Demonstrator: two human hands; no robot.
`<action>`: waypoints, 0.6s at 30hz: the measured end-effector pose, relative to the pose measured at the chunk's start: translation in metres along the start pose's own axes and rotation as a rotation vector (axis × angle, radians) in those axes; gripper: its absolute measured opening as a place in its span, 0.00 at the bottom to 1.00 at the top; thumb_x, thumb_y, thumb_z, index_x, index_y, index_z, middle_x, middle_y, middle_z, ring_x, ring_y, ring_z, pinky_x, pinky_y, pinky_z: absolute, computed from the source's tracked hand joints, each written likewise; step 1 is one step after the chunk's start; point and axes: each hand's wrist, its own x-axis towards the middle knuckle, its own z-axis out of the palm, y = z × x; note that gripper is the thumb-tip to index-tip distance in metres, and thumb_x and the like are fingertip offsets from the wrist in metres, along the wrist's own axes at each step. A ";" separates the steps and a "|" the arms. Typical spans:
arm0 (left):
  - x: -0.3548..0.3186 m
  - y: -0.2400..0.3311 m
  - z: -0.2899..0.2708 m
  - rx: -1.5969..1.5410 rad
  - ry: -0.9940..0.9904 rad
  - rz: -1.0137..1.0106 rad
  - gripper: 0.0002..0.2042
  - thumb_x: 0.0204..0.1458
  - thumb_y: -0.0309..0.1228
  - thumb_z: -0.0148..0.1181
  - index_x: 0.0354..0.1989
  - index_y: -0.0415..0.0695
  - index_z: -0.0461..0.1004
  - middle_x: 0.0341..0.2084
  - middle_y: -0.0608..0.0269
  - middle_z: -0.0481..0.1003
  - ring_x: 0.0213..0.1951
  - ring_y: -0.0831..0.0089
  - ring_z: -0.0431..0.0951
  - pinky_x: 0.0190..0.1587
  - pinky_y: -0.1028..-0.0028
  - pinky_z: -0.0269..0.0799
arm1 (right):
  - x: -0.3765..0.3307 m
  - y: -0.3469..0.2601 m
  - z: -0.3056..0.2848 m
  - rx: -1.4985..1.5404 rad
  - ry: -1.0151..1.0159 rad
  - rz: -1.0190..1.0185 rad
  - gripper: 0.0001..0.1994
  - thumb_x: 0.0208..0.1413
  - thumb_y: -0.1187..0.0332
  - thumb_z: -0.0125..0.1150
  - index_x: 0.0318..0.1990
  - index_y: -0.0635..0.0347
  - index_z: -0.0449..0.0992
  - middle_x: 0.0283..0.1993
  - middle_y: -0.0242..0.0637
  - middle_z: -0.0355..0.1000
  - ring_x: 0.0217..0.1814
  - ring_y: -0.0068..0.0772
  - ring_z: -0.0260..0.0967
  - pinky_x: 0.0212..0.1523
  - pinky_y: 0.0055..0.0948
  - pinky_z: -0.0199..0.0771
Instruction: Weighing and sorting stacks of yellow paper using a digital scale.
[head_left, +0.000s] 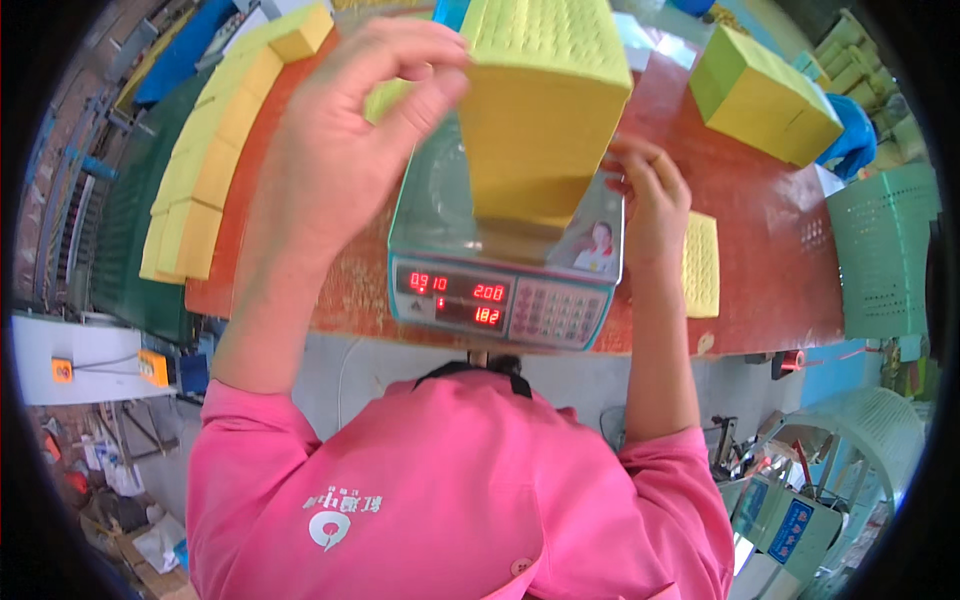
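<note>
A tall yellow block with a dimpled top stands on the pan of a digital scale in front of me. The scale's red digits are lit. My left hand is raised at the block's upper left edge, thumb and fingers apart; I cannot tell whether its fingertips touch the block. Beside the lower right side of the block is my right hand, its fingers loosely stretched out and holding nothing. Partly behind my right wrist, a low yellow dimpled piece lies on the table.
Yellow blocks stand in a row along the left edge of the red-brown table. More yellow blocks sit at the far right. A green perforated crate is at the right edge, and a green machine stands lower right.
</note>
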 end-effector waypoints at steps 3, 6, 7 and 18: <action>0.018 0.005 0.009 0.135 -0.139 0.208 0.09 0.52 0.24 0.62 0.41 0.38 0.77 0.46 0.62 0.77 0.53 0.69 0.73 0.57 0.71 0.65 | -0.009 -0.003 -0.001 0.046 0.024 0.000 0.10 0.61 0.73 0.51 0.42 0.68 0.78 0.41 0.36 0.77 0.41 0.26 0.74 0.42 0.25 0.72; 0.032 -0.001 0.016 0.165 -0.201 0.213 0.09 0.50 0.24 0.64 0.41 0.40 0.77 0.46 0.63 0.77 0.54 0.69 0.73 0.58 0.71 0.64 | -0.018 -0.005 -0.006 0.078 0.061 0.025 0.10 0.61 0.73 0.51 0.42 0.67 0.78 0.41 0.35 0.77 0.41 0.24 0.74 0.42 0.24 0.72; 0.036 -0.003 0.018 0.168 -0.201 0.191 0.09 0.50 0.24 0.65 0.40 0.41 0.77 0.46 0.63 0.77 0.52 0.69 0.74 0.58 0.71 0.65 | -0.020 -0.005 -0.008 0.079 0.075 0.044 0.09 0.61 0.74 0.52 0.43 0.66 0.79 0.41 0.34 0.77 0.41 0.24 0.74 0.42 0.24 0.71; 0.047 -0.003 0.021 0.249 -0.157 0.255 0.02 0.53 0.21 0.60 0.34 0.38 0.75 0.40 0.62 0.79 0.44 0.68 0.77 0.50 0.71 0.70 | -0.037 0.002 -0.026 0.134 0.121 0.102 0.09 0.61 0.74 0.52 0.43 0.64 0.79 0.42 0.34 0.76 0.41 0.22 0.73 0.41 0.23 0.71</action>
